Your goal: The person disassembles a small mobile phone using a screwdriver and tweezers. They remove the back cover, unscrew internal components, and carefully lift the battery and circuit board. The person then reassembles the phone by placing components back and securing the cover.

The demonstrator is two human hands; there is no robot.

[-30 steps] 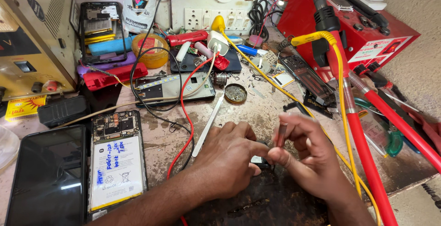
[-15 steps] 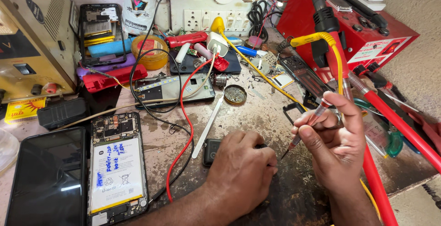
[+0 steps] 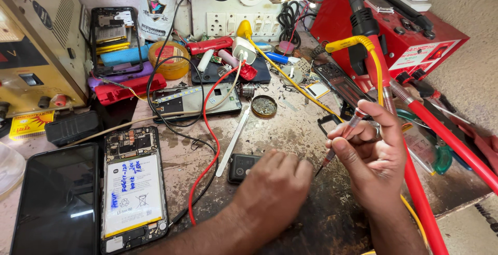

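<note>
Small black camera module [image 3: 244, 166] lies flat on the stained counter [image 3: 290, 130], just in front of the left hand [image 3: 272, 193]. This hand rests palm down, fingers curled, and its fingertips touch or nearly touch the right edge of the module; I cannot tell if the grip is pinching something, because the knuckles hide it. The right hand [image 3: 371, 154] is lifted a little above the counter and holds a thin screwdriver [image 3: 342, 140] like a pen, thumb and first fingers pressed together around the shaft, tip pointing down and left toward the left hand.

I judge the step in hand is bringing the tool tip to the small part that the left hand steadies. The next move calls for a slow, exact lowering of the tip, while the left hand keeps the part from sliding.

Nearby lie an opened phone with white battery [image 3: 133, 190], a red wire [image 3: 210, 141], a metal spudger [image 3: 233, 140] and a red box [image 3: 415, 42].
</note>
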